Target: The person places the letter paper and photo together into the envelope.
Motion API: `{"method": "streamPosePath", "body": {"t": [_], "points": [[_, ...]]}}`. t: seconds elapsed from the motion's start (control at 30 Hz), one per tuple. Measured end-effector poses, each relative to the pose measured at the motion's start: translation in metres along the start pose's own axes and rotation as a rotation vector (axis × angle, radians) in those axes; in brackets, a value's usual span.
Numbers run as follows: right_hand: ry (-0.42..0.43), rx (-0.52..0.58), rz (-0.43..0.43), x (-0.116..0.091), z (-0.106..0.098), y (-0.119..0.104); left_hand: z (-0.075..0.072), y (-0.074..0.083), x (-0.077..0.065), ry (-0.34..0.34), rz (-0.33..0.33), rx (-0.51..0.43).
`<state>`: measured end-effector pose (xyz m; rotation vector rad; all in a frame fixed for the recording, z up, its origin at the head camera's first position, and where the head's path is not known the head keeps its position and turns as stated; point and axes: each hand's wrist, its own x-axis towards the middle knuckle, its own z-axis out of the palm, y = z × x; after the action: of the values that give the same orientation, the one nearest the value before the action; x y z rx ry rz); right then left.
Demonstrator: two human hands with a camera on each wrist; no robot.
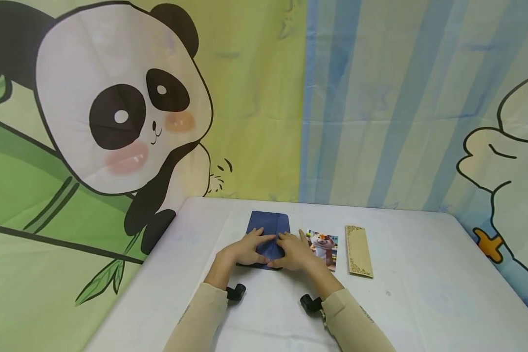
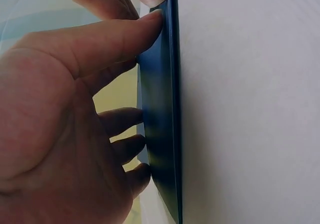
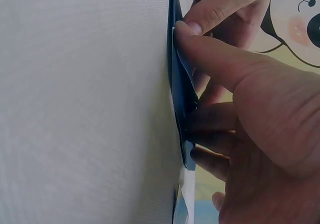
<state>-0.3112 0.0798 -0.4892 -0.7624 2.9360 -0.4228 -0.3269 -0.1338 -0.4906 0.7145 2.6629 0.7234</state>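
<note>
A dark blue envelope (image 1: 267,221) lies flat on the white table, with creases running across its face. In the head view my left hand (image 1: 248,248) rests on its left part, fingers spread. My right hand (image 1: 296,251) presses on its right part. The two thumbs meet close to the near edge. In the left wrist view, the left fingertips touch the face of the blue envelope (image 2: 157,99), and the thumb lies at its edge. The right wrist view shows the right thumb and fingers against a slightly raised layer of the envelope (image 3: 184,94). The hands cover its lower middle.
Right of the envelope lies a picture card (image 1: 324,248) of a cartoon animal, partly behind my right hand. Farther right is a long beige card (image 1: 358,252) with ornate gold borders. A printed panda curtain (image 1: 255,98) hangs behind the white table (image 1: 422,274).
</note>
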Motion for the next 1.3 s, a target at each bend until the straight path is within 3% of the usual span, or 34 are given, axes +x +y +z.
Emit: {"method": "streamPosePath", "body": {"t": [0.23,0.47,0.63,0.93,1.3], "points": [[0.009,0.027,0.017,-0.003,-0.002,-0.001,0.001,0.0,0.001,-0.002,0.011,-0.003],[0.013,0.018,0.024,-0.002,-0.001,0.0,0.003,0.003,0.003,0.009,0.016,0.074],[0.02,0.012,0.033,-0.001,0.001,0.001,0.006,0.007,0.003,0.024,-0.013,0.083],[0.039,0.017,0.031,0.001,0.001,0.0,0.005,0.012,0.005,0.142,-0.019,0.094],[0.012,0.054,0.042,-0.001,-0.001,-0.001,0.01,0.017,0.007,0.228,-0.002,0.124]]}}
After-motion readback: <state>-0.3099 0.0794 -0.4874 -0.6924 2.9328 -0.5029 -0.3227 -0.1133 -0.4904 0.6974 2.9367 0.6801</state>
